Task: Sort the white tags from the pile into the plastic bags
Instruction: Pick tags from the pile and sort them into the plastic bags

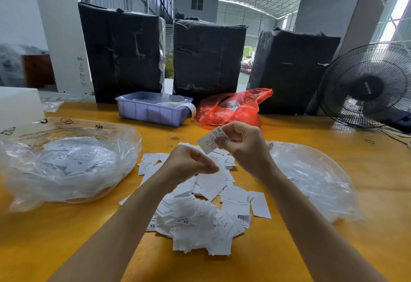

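A single white tag [210,142], printed with "XS", is pinched in the grip of the right hand [242,146] and held up above the pile of tags [200,206]. The left hand [189,162] is raised just beside it, lower and nearer the camera; its fingers are curled with the tips drawn together, but whether a tag is held between them cannot be told.

The pile is spread over the middle of the yellow surface [367,166], under and between both forearms, with several tags showing "XS" face up. A clear plastic bag [66,163] is laid open to the left of the pile, and tags are seen inside it, one marked "XL". A second clear plastic bag [311,177] is laid to the right of the pile, with white tags faintly visible through it.

At the back of the surface a blue plastic tray [151,110] is set beside a red plastic bag [233,108]. Behind them three black-wrapped bundles [209,57] are stood upright, and a black fan [367,86] is placed at the far right.
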### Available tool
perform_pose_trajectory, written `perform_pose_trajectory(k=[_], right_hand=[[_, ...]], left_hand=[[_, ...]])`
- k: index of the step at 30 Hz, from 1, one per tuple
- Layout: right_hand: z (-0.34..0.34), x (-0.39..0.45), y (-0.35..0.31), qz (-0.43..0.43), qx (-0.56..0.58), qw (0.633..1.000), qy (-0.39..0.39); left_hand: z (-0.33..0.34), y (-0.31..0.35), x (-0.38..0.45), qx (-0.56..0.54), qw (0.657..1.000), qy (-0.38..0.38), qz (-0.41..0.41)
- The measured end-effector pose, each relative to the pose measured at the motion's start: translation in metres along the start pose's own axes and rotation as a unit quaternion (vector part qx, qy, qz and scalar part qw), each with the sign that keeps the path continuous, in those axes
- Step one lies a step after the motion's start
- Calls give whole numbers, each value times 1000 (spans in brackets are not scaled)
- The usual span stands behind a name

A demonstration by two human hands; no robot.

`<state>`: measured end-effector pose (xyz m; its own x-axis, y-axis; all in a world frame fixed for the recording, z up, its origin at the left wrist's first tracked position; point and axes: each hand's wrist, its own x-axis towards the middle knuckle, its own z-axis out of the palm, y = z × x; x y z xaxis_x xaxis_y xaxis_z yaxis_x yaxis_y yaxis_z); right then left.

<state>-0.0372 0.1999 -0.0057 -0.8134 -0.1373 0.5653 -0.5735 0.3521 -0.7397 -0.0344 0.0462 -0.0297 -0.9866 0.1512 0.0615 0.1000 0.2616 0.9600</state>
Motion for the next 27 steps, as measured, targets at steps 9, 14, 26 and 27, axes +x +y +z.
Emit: perform_pose_trajectory(k=[9, 14, 26, 27], right_hand=[[-8, 3, 8, 37, -78, 996, -26], [-16, 4, 10, 123, -63, 987, -77], [-11, 1, 6, 226, -14, 962, -151], [-11, 1, 6, 225, -14, 962, -152]], left_hand=[[-5, -3, 5, 0, 1000, 4, -9], [-9, -5, 5, -21, 1000, 11, -4], [-5, -2, 4, -119, 992, 19, -24], [-5, -1, 4, -128, 991, 20, -24]])
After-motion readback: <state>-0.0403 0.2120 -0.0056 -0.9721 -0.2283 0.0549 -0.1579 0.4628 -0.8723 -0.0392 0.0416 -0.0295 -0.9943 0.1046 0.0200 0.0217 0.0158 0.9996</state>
